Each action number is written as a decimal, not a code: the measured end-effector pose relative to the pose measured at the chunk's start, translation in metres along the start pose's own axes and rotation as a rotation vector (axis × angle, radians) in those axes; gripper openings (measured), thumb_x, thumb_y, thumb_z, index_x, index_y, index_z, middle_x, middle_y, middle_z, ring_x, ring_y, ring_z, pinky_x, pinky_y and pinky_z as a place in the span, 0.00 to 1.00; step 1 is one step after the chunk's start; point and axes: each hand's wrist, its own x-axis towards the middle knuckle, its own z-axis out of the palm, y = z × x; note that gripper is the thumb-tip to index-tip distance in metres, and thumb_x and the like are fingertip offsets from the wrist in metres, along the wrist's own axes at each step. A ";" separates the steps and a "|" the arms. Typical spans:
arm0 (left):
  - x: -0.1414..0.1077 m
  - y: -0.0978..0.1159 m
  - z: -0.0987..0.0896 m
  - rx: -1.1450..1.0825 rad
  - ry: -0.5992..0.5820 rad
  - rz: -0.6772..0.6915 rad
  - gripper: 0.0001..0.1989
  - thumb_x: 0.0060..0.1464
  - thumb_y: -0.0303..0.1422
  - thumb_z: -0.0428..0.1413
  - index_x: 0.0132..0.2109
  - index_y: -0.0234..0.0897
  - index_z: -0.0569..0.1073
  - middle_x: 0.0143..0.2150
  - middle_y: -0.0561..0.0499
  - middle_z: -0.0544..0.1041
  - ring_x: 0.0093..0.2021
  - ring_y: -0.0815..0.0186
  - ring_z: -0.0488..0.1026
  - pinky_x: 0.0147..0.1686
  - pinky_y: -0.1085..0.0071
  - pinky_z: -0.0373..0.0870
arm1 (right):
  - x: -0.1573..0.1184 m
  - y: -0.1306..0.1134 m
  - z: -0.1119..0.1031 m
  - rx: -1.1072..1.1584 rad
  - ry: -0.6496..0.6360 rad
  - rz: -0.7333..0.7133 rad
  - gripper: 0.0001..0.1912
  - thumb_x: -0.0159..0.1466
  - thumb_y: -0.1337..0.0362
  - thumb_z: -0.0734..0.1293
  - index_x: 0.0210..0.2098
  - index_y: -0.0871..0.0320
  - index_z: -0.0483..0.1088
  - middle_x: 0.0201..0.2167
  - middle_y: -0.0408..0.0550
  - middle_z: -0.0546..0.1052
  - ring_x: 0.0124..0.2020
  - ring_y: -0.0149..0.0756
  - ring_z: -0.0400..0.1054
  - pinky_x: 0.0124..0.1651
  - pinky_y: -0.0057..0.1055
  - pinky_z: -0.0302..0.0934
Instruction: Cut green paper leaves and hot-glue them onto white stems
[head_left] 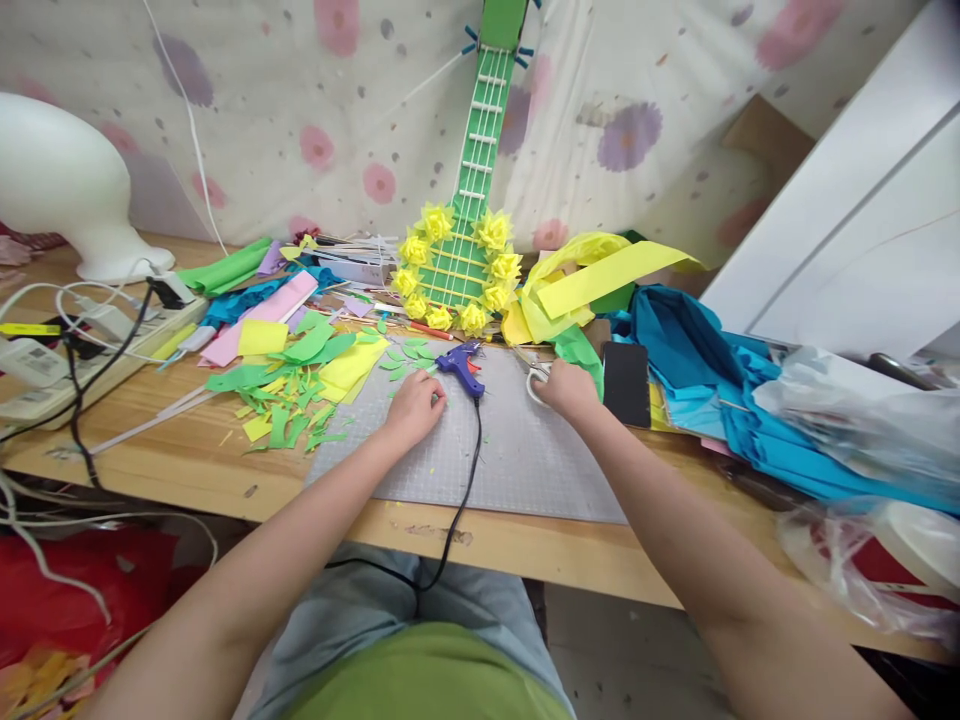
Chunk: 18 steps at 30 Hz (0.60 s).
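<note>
My right hand [570,390] is closed at the handles of a pair of scissors [534,380], whose blades point away from me. My left hand [416,408] rests on the grey cutting mat [517,470] with its fingers curled together; whether something small is in them is hidden. A purple glue gun [463,368] lies on the mat between my hands, its black cord running toward my lap. Small green paper leaves [409,358] lie just beyond my left hand. Behind the mat, a green toy guitar [459,265] ringed with yellow paper flowers leans upright against the wall.
Green and yellow paper scraps [289,400] are heaped left of the mat. A power strip [112,360] with cables and a white foam head [67,190] stand farther left. On the right lie a black phone [626,385], yellow crepe paper [600,280] and blue crepe paper [697,350].
</note>
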 end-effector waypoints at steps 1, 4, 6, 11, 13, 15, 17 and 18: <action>0.001 0.000 0.001 0.008 -0.017 -0.013 0.03 0.47 0.27 0.53 0.27 0.36 0.70 0.35 0.46 0.69 0.41 0.61 0.67 0.44 0.65 0.63 | -0.001 0.000 0.004 0.001 0.024 -0.002 0.21 0.57 0.60 0.60 0.45 0.69 0.61 0.33 0.62 0.73 0.36 0.47 0.69 0.34 0.35 0.58; 0.003 -0.004 -0.001 0.004 -0.043 -0.054 0.02 0.45 0.30 0.56 0.28 0.36 0.72 0.35 0.47 0.69 0.41 0.61 0.67 0.43 0.65 0.64 | -0.001 0.005 0.010 -0.008 0.050 -0.041 0.22 0.57 0.60 0.61 0.46 0.69 0.58 0.35 0.60 0.72 0.37 0.46 0.69 0.35 0.34 0.58; 0.006 -0.008 -0.005 -0.020 -0.021 -0.068 0.04 0.46 0.32 0.57 0.29 0.36 0.72 0.35 0.47 0.69 0.39 0.62 0.68 0.42 0.66 0.65 | -0.001 0.010 0.009 -0.035 0.046 -0.071 0.18 0.57 0.60 0.61 0.43 0.67 0.61 0.38 0.61 0.71 0.41 0.47 0.67 0.38 0.34 0.58; 0.014 -0.023 -0.016 -0.090 0.229 -0.123 0.04 0.49 0.32 0.53 0.30 0.37 0.71 0.33 0.49 0.69 0.32 0.66 0.65 0.37 0.68 0.64 | -0.007 -0.003 -0.003 0.024 0.156 -0.097 0.11 0.58 0.61 0.60 0.38 0.61 0.65 0.41 0.57 0.70 0.46 0.45 0.64 0.42 0.35 0.58; 0.014 -0.032 -0.018 -0.113 0.376 -0.161 0.05 0.50 0.32 0.52 0.30 0.36 0.70 0.32 0.49 0.68 0.30 0.67 0.64 0.36 0.69 0.64 | -0.012 -0.026 -0.005 0.131 0.150 -0.151 0.13 0.59 0.57 0.59 0.38 0.59 0.65 0.40 0.54 0.71 0.43 0.42 0.66 0.41 0.33 0.58; 0.012 -0.043 -0.019 -0.156 0.503 -0.175 0.07 0.51 0.34 0.51 0.32 0.36 0.70 0.33 0.49 0.68 0.30 0.68 0.64 0.35 0.70 0.63 | -0.017 -0.054 -0.001 0.185 0.135 -0.225 0.17 0.60 0.53 0.59 0.41 0.59 0.64 0.40 0.54 0.72 0.42 0.41 0.66 0.42 0.33 0.58; 0.007 -0.055 -0.022 -0.226 0.563 -0.204 0.08 0.50 0.36 0.52 0.35 0.36 0.70 0.32 0.50 0.68 0.29 0.69 0.63 0.32 0.71 0.63 | -0.020 -0.079 0.006 0.159 0.141 -0.221 0.23 0.58 0.49 0.59 0.44 0.62 0.62 0.42 0.58 0.71 0.44 0.44 0.66 0.43 0.36 0.58; 0.004 -0.061 -0.024 -0.276 0.579 -0.231 0.09 0.50 0.36 0.52 0.36 0.36 0.70 0.30 0.51 0.68 0.27 0.70 0.63 0.31 0.72 0.62 | -0.020 -0.089 0.010 0.153 0.137 -0.194 0.26 0.57 0.47 0.60 0.45 0.63 0.61 0.42 0.60 0.71 0.44 0.46 0.66 0.43 0.37 0.58</action>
